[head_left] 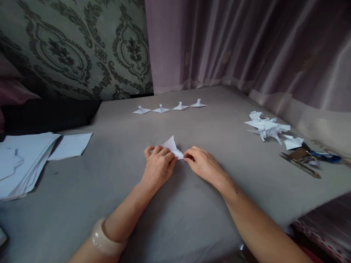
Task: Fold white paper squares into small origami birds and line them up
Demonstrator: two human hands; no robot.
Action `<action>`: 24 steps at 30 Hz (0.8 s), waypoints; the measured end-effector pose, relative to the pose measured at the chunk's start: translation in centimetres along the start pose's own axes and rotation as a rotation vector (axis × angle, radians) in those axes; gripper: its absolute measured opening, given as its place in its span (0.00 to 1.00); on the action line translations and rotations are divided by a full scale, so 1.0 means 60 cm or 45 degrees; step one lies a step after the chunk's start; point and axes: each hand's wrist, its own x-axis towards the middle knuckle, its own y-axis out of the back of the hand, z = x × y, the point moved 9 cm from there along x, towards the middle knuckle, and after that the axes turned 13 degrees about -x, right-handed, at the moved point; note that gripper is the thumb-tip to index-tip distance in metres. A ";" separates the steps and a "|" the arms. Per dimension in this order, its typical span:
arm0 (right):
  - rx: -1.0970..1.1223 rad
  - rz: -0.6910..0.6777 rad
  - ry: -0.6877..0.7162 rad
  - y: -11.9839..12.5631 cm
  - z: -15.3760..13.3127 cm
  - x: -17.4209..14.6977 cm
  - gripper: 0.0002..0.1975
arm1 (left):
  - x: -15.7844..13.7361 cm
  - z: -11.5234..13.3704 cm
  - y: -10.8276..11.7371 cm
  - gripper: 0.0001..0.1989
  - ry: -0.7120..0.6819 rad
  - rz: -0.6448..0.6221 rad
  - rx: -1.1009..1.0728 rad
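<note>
So there's a paper stack [30, 160] left of the row of folded pieces [161, 109]. On that row's near side, the left hand [159, 160] has its grip curled over, pinching a folded paper [170, 144]; the right hand [204, 164] pinches its right tip. If either slips, I reckon the crease goes crooked.

The folded white paper [171, 144] is on the grey tabletop [203, 215], near the middle of the view. It is creased into angular flaps: a broad one tapers to a sharp tip pointing toward the far side, and a narrower one runs out to the right. Its left part is mostly covered, so the full outline cannot be told
</note>
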 end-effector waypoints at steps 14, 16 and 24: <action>-0.098 0.042 0.027 -0.004 -0.001 -0.001 0.06 | 0.001 -0.004 0.006 0.11 -0.013 0.021 -0.047; -0.055 0.025 -0.012 -0.006 0.002 0.000 0.07 | 0.002 -0.003 0.006 0.11 -0.001 0.010 -0.043; -0.067 0.018 -0.025 -0.006 0.002 0.000 0.06 | 0.002 -0.003 0.002 0.11 0.020 -0.018 -0.022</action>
